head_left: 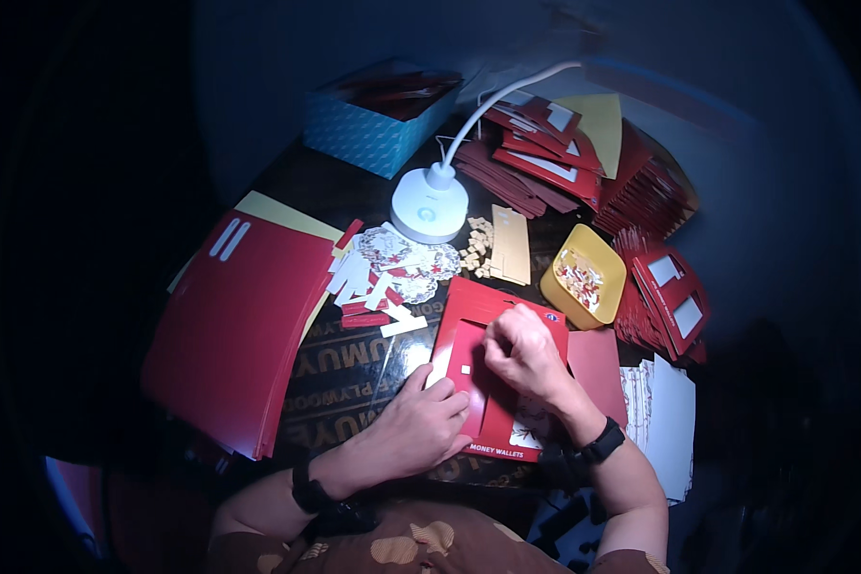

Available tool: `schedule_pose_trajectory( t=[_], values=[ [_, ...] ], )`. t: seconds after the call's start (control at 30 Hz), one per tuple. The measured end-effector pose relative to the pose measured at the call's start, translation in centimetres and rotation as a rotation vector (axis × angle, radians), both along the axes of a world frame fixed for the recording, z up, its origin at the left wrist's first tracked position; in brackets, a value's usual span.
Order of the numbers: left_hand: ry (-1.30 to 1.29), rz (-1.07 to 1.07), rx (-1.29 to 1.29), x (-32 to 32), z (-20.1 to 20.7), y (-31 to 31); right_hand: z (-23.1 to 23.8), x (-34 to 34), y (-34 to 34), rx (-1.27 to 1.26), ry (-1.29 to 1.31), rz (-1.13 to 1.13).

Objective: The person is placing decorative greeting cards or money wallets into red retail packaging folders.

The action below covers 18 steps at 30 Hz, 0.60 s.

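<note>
Under a desk lamp [430, 206], your two hands work one red card [496, 330] lying flat at the near middle of a dark table [349, 368], its long axis running away from you and leaning a little to the right. Your left hand [429, 426] rests on the card's left edge, fingers laid loosely together and pointing up and to the right, pressing rather than pinching. Your right hand [524, 354] sits curled over the card's middle, knuckles up; its fingertips are tucked beneath, so whether they pinch anything cannot be told. A small pale square [466, 369] shows on the card just left of the right hand and just above the left fingertips; the right hand looks slightly nearer to it.

Left of the card lies a fanned stack of red sheets [230, 335]. Beyond it are white paper strips [368, 287], lacy cutouts [411, 258] and a scatter of small tan pieces [476, 249]. A yellow tray [603, 251] of tiny bits stands to the right, heaps of red envelopes [545, 153] behind it, a blue box [373, 134] at far left.
</note>
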<state>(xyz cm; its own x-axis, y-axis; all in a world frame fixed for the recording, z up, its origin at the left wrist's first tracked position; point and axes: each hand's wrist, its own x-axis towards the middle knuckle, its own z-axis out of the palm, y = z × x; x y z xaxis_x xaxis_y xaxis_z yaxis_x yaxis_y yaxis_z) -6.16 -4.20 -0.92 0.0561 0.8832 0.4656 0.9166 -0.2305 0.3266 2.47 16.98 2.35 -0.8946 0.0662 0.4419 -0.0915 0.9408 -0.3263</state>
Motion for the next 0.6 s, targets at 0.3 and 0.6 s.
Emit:
schedule_pose_trajectory(
  t=[0.3, 0.6],
  values=[
    [0.009, 0.000, -0.017, -0.1, 0.4, 0.0, 2.4, 3.9, 10.7, -0.319, 0.327, -0.591],
    [0.003, -0.003, -0.034, -0.1, 0.5, -0.1, 2.7, 5.0, 14.2, -0.365, 0.069, -0.891]
  ],
)
